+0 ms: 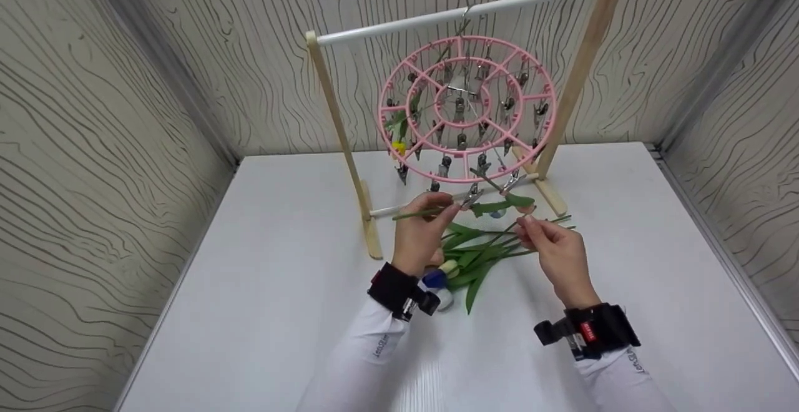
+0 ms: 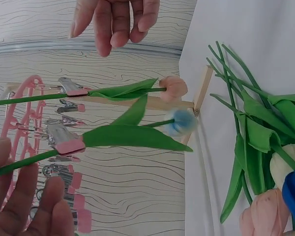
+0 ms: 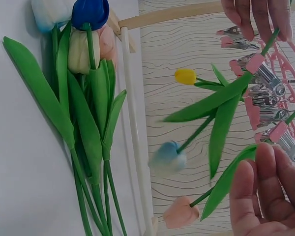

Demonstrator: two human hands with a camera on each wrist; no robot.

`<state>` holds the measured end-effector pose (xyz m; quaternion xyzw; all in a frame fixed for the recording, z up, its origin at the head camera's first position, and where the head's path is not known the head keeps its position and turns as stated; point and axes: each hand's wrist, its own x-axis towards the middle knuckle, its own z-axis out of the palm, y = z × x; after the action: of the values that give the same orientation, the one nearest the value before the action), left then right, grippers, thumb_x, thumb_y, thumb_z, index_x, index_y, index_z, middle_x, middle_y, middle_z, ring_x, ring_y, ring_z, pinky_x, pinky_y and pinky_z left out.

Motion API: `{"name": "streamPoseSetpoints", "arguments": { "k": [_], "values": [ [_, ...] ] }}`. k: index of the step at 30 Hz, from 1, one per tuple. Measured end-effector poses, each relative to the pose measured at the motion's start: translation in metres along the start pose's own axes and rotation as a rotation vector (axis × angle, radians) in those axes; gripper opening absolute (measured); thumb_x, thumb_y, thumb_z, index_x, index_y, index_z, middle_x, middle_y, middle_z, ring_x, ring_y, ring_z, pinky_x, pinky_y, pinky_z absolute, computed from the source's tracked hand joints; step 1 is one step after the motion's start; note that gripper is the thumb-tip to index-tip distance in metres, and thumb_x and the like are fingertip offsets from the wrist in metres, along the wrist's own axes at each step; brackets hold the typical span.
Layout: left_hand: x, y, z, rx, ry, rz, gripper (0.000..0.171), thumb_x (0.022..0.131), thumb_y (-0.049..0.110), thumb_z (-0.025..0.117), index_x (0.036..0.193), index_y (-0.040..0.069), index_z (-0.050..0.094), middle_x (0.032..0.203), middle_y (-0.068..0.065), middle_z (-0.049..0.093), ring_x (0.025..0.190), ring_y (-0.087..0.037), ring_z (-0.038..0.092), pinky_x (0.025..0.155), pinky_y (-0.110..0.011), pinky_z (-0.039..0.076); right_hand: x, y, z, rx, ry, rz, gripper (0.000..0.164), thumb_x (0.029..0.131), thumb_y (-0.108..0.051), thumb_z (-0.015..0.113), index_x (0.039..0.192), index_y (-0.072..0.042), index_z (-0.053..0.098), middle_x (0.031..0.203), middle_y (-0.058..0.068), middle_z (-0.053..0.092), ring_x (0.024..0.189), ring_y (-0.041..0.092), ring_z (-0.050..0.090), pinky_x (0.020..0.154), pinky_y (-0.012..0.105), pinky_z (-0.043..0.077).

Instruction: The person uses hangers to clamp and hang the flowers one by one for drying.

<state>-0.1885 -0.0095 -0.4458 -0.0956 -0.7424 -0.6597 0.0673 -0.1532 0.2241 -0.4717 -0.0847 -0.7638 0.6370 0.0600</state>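
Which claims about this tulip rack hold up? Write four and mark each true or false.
1. The pink round hanger hangs from the white rod. True.
2. The dark blue tulip is clipped up. False: it lies on the white table.
3. A pink tulip is held in a pink-tipped metal clip. True.
4. The right hand grips the yellow tulip. False: its fingers hold nothing.

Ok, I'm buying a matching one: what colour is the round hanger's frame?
The frame is pink; the head view shows it best.
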Motion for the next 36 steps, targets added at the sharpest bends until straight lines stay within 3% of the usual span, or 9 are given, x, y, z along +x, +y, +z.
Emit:
{"name": "streamPoseSetpoints", "arguments": {
  "k": [7, 13, 19, 23, 27, 32, 36],
  "values": [
    [-0.004, -0.006, -0.004, 0.027, -0.003, -0.053, 0.023, 0.098, 0.018, 0.077, 0.12, 0.009, 0.076, 0.117, -0.01, 0.079, 0.099, -0.018, 0.074, 0.086, -0.026, 0.059, -0.001, 0.011, -0.003, -0.034, -0.008, 0.034, 0.046, 0.109, -0.035, 0.058, 0.132, 0.004, 0.07, 0.105, -0.002, 0.081, 0.092, -0.003, 0.073, 0.086, 0.015, 0.058],
    [-0.011, -0.012, -0.011, 0.089, -0.023, -0.014, 0.029, 0.099, 0.02, 0.076, 0.124, 0.006, 0.075, 0.116, -0.014, 0.078, 0.1, -0.023, 0.075, 0.086, -0.027, 0.06, -0.002, 0.022, -0.006, -0.034, -0.01, 0.05, 0.044, 0.109, -0.032, 0.058, 0.132, 0.005, 0.069, 0.097, -0.01, 0.079, 0.091, -0.005, 0.072, 0.086, 0.015, 0.059],
    [-0.024, -0.023, -0.019, 0.092, -0.036, -0.048, 0.029, 0.098, 0.019, 0.076, 0.124, 0.006, 0.075, 0.113, -0.013, 0.078, 0.1, -0.025, 0.074, 0.085, -0.026, 0.06, -0.004, 0.032, -0.01, -0.063, -0.009, 0.062, 0.045, 0.109, -0.033, 0.058, 0.132, 0.004, 0.069, 0.103, -0.003, 0.08, 0.093, -0.003, 0.072, 0.085, 0.015, 0.059],
    [-0.036, -0.034, -0.025, 0.125, -0.046, -0.091, 0.029, 0.099, 0.022, 0.076, 0.124, 0.007, 0.076, 0.113, -0.011, 0.078, 0.097, -0.02, 0.073, 0.08, -0.023, 0.059, -0.005, 0.04, -0.013, -0.088, -0.008, 0.072, 0.044, 0.109, -0.032, 0.059, 0.133, 0.004, 0.069, 0.104, -0.002, 0.08, 0.09, -0.005, 0.071, 0.084, 0.015, 0.059],
    [-0.05, -0.047, -0.031, 0.16, -0.066, -0.103, 0.029, 0.099, 0.022, 0.076, 0.123, 0.006, 0.077, 0.115, -0.011, 0.079, 0.095, -0.015, 0.072, 0.078, -0.02, 0.059, -0.005, 0.049, -0.017, -0.197, 0.006, 0.059, 0.041, 0.108, -0.031, 0.062, 0.13, 0.002, 0.072, 0.106, 0.005, 0.081, 0.087, -0.003, 0.068, 0.08, 0.014, 0.057],
    [-0.07, -0.061, -0.036, 0.17, -0.077, -0.086, 0.028, 0.098, 0.02, 0.077, 0.119, 0.001, 0.077, 0.112, -0.013, 0.08, 0.092, -0.018, 0.073, 0.079, -0.02, 0.057, -0.006, 0.06, -0.023, -0.337, -0.017, 0.033, 0.037, 0.108, -0.028, 0.062, 0.13, 0.0, 0.072, 0.118, 0.02, 0.078, 0.089, 0.001, 0.068, 0.077, 0.012, 0.054],
    [-0.082, -0.069, -0.037, 0.172, -0.092, -0.088, 0.026, 0.098, 0.02, 0.077, 0.116, 0.001, 0.078, 0.109, -0.012, 0.081, 0.093, -0.018, 0.074, 0.08, -0.02, 0.056, -0.007, 0.068, -0.025, -0.418, -0.044, 0.001, 0.031, 0.107, -0.02, 0.063, 0.128, 0.0, 0.074, 0.121, 0.021, 0.077, 0.091, -0.003, 0.064, 0.076, 0.012, 0.051]
  ]
}}
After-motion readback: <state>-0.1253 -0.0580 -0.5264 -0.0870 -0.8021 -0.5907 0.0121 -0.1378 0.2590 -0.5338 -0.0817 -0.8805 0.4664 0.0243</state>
